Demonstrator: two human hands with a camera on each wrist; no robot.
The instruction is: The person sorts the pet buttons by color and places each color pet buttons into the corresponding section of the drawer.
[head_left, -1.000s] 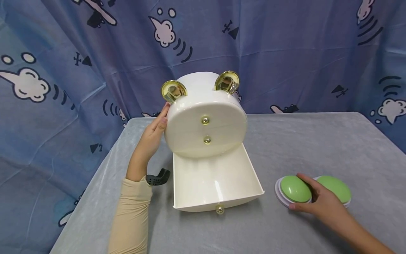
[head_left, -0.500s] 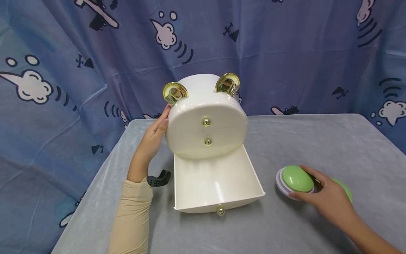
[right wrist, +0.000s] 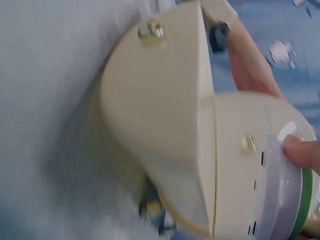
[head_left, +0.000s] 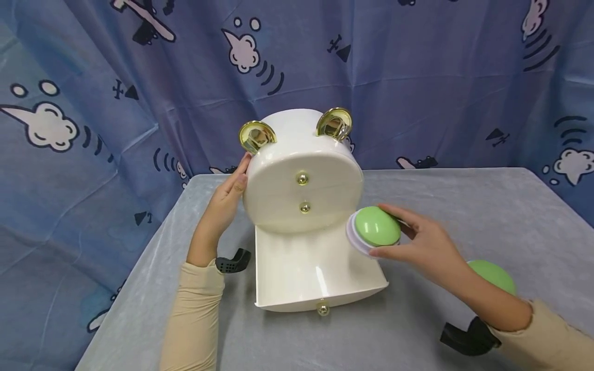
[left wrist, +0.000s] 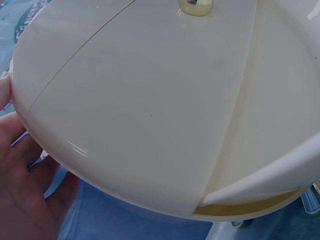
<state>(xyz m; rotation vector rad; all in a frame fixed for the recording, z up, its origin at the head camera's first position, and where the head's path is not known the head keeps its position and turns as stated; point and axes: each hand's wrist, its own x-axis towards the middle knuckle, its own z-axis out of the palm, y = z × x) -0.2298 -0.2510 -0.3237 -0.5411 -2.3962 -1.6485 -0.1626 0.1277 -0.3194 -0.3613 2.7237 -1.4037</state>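
Observation:
A glossy white drawer box with two gold ears stands on the table, its rounded front bearing gold knobs. The bottom drawer is pulled out, bare inside where it shows. My left hand rests along the box's left side, fingers nearly straight, thumb at the front edge; in the left wrist view its fingers lie against the curved wall. My right hand pinches a round push button with a green dome and pale base between thumb and fingers. It is held tilted, overlapping the drawer's right rear corner in the head view.
A second green-domed button lies on the grey cloth-covered table at the right, partly behind my right forearm. Dark wrist mounts sit on both arms. A blue patterned curtain hangs behind the table.
My right hand has lifted the green-domed button off the table and carried it left to the drawer's right side, uncovering the second button. The left hand and box stay put.

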